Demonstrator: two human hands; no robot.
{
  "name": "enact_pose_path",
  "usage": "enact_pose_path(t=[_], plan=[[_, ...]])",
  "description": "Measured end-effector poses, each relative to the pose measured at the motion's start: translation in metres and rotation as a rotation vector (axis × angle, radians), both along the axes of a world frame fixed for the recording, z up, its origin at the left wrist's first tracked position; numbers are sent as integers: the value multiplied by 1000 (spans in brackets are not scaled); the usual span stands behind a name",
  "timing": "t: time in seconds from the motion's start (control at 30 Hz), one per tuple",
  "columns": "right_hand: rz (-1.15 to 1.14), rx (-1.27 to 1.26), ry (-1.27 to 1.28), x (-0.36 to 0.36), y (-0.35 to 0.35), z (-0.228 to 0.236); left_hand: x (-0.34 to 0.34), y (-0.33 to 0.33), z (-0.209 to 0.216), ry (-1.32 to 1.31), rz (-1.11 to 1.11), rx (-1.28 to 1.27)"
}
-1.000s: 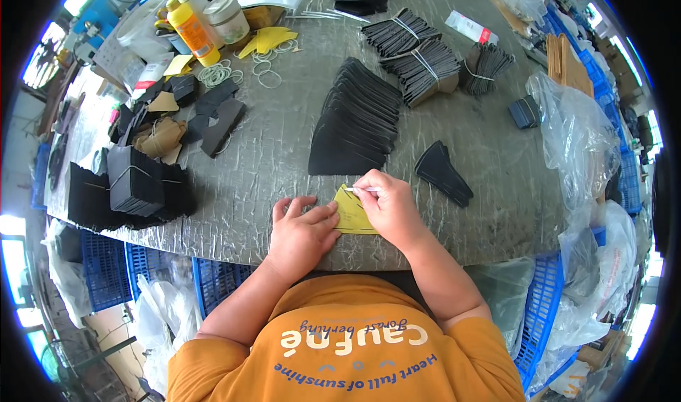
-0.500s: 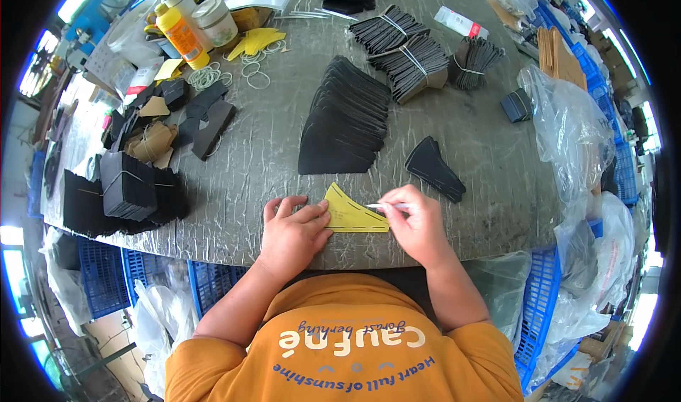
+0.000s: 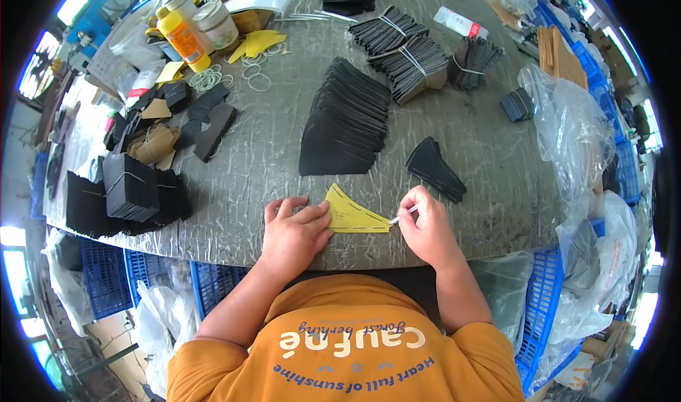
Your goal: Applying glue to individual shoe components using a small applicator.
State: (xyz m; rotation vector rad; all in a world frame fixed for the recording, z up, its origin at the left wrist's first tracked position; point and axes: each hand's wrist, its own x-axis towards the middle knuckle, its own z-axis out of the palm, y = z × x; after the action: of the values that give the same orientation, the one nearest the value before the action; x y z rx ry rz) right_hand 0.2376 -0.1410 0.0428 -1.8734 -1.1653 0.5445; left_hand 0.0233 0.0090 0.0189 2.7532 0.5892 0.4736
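A yellow template [image 3: 349,214] with a curved upper edge and dark slots along its sides lies flat near the front of the table. My left hand [image 3: 296,233] rests on its left end with the fingers spread, pressing down. In a pinch, my right hand [image 3: 425,226] holds a slim white pen [image 3: 395,220], its tip at the template's right corner. What lies under the template is hidden. Beyond it fans a stack of black cut pieces [image 3: 344,122]. Right of that stack, a few black pieces with pale marked lines [image 3: 435,169] lie apart.
Banded black bundles [image 3: 411,65] lie at the back. At left stand black stacks [image 3: 131,193], with rubber bands [image 3: 206,79], a yellow bottle [image 3: 182,37] and a white jar [image 3: 216,23] behind. Clear plastic bags [image 3: 567,132] hang over the right edge; blue crates [image 3: 543,296] stand below.
My right hand has moved slightly right, and the pen has gone from the template's curved edge to its right corner, now tilted more upright. My left hand stays put.
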Motion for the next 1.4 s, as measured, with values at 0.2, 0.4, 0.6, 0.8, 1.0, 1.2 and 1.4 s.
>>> enact_pose_path(t=[0.2, 0.4, 0.6, 0.8, 1.0, 1.2, 1.4], plan=[[80, -7, -376, -21, 22, -13, 3, 0, -3, -24, -14, 8], [82, -123, -13, 5, 20, -19, 1, 0, -11, -130, 13, -200], [-335, -186, -78, 92, -5, 4, 31, 22, -1, 59, 75, -38], [-334, -135, -52, 66, -9, 12, 10, -12, -10, 164, -46, -27], [21, -128, 212, -4, 18, -21, -16, -36, -8, -81, -125, -162], [32, -34, -375, -31, 31, -29, -2, -8, 1, -100, -46, -141], [175, -50, -463, -29, 26, -15, -3, -4, -10, -69, -11, -114]])
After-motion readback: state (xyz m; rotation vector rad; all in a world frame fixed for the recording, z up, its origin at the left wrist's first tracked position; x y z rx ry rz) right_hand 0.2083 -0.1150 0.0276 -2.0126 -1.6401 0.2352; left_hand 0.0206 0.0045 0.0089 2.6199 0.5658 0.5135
